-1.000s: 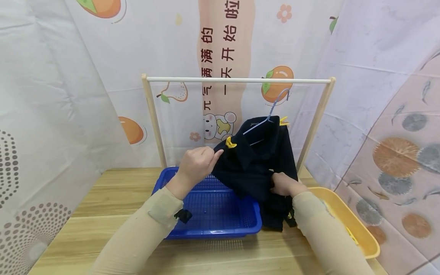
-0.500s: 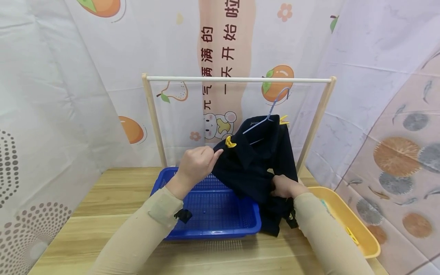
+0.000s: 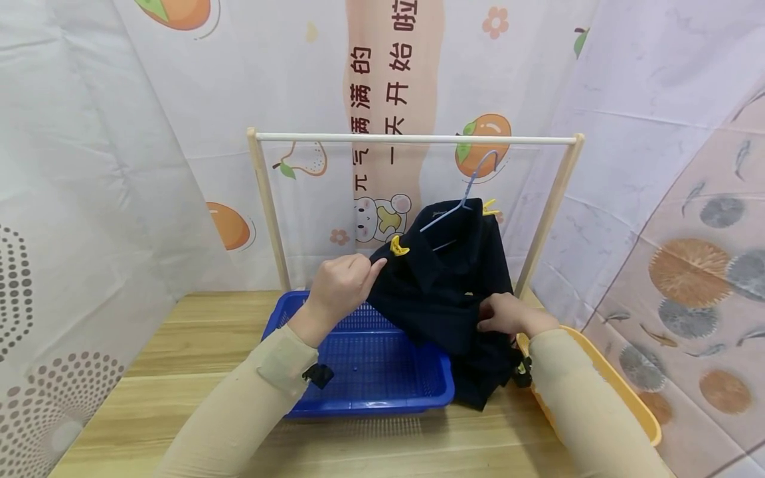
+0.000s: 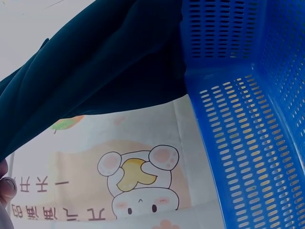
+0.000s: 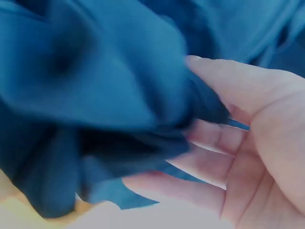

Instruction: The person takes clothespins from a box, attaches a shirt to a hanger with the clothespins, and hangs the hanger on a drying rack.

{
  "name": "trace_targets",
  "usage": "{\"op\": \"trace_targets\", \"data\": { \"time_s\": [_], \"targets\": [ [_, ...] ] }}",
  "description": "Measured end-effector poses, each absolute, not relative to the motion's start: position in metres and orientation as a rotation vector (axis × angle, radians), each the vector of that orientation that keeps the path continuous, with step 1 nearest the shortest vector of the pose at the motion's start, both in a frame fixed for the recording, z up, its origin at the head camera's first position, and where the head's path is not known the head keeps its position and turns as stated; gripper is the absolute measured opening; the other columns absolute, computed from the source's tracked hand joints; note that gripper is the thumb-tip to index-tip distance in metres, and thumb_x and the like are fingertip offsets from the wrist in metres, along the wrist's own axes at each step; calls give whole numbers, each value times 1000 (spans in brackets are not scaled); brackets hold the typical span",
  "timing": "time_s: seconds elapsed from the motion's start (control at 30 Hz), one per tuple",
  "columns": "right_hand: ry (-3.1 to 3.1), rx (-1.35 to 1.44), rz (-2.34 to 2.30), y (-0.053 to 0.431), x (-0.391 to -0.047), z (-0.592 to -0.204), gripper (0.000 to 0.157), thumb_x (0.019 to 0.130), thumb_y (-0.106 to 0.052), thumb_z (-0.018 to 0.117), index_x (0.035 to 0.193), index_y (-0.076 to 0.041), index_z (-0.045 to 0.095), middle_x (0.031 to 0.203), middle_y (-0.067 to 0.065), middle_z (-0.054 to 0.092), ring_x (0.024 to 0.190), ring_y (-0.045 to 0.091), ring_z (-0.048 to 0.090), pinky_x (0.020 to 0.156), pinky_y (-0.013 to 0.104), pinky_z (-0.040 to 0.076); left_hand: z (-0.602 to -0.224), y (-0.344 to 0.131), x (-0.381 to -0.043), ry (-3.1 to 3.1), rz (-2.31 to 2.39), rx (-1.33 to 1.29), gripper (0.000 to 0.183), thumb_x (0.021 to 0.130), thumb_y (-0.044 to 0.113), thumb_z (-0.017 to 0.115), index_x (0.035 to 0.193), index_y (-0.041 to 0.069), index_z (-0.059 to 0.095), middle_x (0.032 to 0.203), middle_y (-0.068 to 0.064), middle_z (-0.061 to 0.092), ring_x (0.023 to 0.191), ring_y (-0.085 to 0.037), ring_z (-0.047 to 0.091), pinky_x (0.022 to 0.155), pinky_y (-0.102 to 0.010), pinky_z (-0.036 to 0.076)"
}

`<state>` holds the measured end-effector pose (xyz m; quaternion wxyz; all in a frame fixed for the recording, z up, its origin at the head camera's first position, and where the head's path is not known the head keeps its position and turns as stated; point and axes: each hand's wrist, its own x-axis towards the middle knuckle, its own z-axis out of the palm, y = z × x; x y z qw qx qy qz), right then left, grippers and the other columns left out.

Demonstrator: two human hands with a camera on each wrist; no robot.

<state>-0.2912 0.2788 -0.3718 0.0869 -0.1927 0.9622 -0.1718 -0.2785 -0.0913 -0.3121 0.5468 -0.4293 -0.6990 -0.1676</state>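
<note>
A dark navy collared shirt [image 3: 442, 292] hangs slanted on a light blue wire hanger [image 3: 465, 199], its lower part drooping beside a blue basket. Yellow clothespins are clipped at its two shoulders, one clothespin [image 3: 398, 246] near the left hand and another clothespin [image 3: 489, 208] at the far side. With curled fingers and the thumb on top, my left hand [image 3: 344, 282] grips the shoulder or sleeve cloth. My right hand [image 3: 507, 315] is at the shirt's front; in the right wrist view a fold of the cloth lies between thumb and fingers [image 5: 209, 162]. The hanger's hook is off the rail.
A rack with a white rail [image 3: 412, 139] and wooden posts stands behind the shirt. The blue basket [image 3: 364, 403] sits on the wooden table [image 3: 149, 372] below. A yellow tray [image 3: 648, 425] stands at the right, partly behind the right forearm. Printed curtains surround the table.
My right hand has shifted right and slightly up along the shirt, its fingers less tightly closed. The hanger and shirt have swung slightly left. My left hand has stayed in place.
</note>
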Motion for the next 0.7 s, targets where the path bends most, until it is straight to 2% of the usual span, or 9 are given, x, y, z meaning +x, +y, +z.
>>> {"op": "trace_targets", "data": {
  "time_s": [0.17,0.27,0.43,0.7],
  "targets": [
    [2826,-563,-683,286,-285,-347,11,92,-15,74,95,-6,70,73,4,66,64,26,66,51,43,57,-313,-91,-280,-1650,-399,-1012,53,111,29,47,62,8,41,53,-1,36,39,-14,35,36,-24,26],
    [2873,-596,-703,288,-279,-333,17,93,-17,75,102,-3,71,84,6,71,67,24,67,53,37,57,-314,-91,-280,-1651,-394,-1011,53,111,29,47,62,9,41,53,-1,35,39,-13,34,36,-24,26],
    [2959,-677,-736,295,-269,-317,30,94,-22,74,114,1,69,106,15,72,82,22,69,61,31,57,-315,-91,-281,-1653,-401,-1012,53,111,29,47,62,9,40,54,0,35,40,-13,34,36,-24,26],
    [3117,-743,-816,304,-255,-304,38,96,-24,73,126,0,67,117,20,70,96,28,72,79,42,59,-316,-92,-282,-1634,-399,-1010,53,111,30,46,62,10,41,53,0,35,39,-12,34,36,-23,25]
  ]
}}
